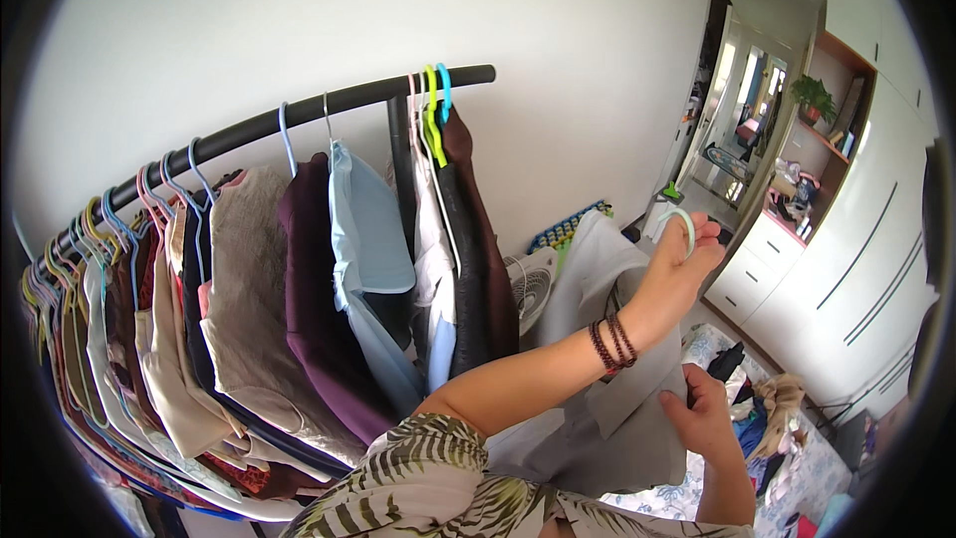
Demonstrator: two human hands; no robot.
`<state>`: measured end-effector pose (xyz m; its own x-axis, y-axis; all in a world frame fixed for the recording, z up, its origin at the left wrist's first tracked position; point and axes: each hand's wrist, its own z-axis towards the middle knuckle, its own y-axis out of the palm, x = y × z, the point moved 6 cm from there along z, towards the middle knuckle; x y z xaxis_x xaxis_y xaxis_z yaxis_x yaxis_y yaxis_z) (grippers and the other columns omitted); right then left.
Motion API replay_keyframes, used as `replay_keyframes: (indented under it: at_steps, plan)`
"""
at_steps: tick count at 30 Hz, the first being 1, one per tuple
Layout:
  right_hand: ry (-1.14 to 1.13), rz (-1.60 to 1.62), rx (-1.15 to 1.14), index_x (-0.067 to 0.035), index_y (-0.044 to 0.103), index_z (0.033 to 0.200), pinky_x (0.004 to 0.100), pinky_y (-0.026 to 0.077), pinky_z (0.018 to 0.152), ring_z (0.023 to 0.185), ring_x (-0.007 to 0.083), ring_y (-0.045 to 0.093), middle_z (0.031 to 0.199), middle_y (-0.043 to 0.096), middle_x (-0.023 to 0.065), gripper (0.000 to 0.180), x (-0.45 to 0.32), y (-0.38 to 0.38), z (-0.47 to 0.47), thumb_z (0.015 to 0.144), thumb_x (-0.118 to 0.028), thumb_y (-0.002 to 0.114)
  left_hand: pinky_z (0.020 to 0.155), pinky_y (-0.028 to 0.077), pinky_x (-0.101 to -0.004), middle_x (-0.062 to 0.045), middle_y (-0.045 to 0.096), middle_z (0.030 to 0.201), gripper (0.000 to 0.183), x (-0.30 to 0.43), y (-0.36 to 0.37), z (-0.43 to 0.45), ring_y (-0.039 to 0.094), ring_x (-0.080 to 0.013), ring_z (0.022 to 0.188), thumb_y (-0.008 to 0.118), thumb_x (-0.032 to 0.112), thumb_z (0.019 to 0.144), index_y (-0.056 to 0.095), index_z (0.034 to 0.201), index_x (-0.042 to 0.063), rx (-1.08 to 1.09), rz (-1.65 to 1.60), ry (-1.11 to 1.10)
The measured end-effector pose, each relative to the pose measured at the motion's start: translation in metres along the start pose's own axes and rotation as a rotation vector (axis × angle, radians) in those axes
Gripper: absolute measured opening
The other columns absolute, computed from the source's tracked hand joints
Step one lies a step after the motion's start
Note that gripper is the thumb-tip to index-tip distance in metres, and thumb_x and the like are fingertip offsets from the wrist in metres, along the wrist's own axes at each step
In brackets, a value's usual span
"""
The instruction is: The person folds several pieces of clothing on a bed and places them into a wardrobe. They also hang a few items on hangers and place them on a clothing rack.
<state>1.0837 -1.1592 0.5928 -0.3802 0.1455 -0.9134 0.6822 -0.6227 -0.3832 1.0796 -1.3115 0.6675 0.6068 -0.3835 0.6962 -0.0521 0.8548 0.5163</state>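
Observation:
My left hand [676, 269], with dark beaded bracelets [614, 344] at its wrist, is closed around a pale green hanger [689, 228] just below the hook. A light grey garment with a collar or lapel [642, 418] hangs beneath that hand. Lower down, my right hand [700, 407] pinches the garment's right edge between thumb and fingers. To the left of both hands, clothes hang on a black rail [328, 106]. Nearest the rail's end are a dark brown garment [485, 239] and a black one [467, 269]; a light blue shirt [373, 232] hangs farther left.
Behind the grey garment stands a white fan [532, 288] by the wall. At lower right, a bed with a floral cover [650, 501] bears a heap of clothes [769, 426]. White cabinets [844, 239] and a shelf with a potted plant [812, 99] line the right side, near a doorway.

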Motion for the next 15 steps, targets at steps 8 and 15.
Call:
replay_keyframes:
  at_steps: [8, 15]
  plan:
    - [0.013, 0.168, -0.2, 0.003, 0.059, 0.101, 0.0225, 0.045, 0.066, 0.075, 0.0055, 0.054, 0.085, 0.061, 0.0007, 0.021, -0.022, 0.041, 0.056, 0.082, -0.006, 0.057, 0.108, 0.022, -0.0335, -0.016, 0.035, 0.138, 0.066, 0.053, -0.088, -0.077, 0.031, -0.0245, 0.131, 0.059, 0.006, 0.081, 0.026, 0.137, -0.003, 0.212, 0.866, 0.397]
    - [-0.126, 0.127, -0.33, 0.002, 0.06, 0.095, 0.0237, 0.042, 0.062, 0.07, 0.0068, 0.051, 0.079, 0.059, -0.0004, 0.019, -0.059, 0.087, 0.153, 0.081, -0.009, 0.057, 0.105, 0.026, -0.0423, -0.024, 0.034, 0.137, 0.069, 0.04, -0.123, -0.191, 0.034, -0.0395, 0.125, 0.066, 0.012, 0.075, 0.032, 0.132, -0.007, 0.283, 1.286, 0.356]
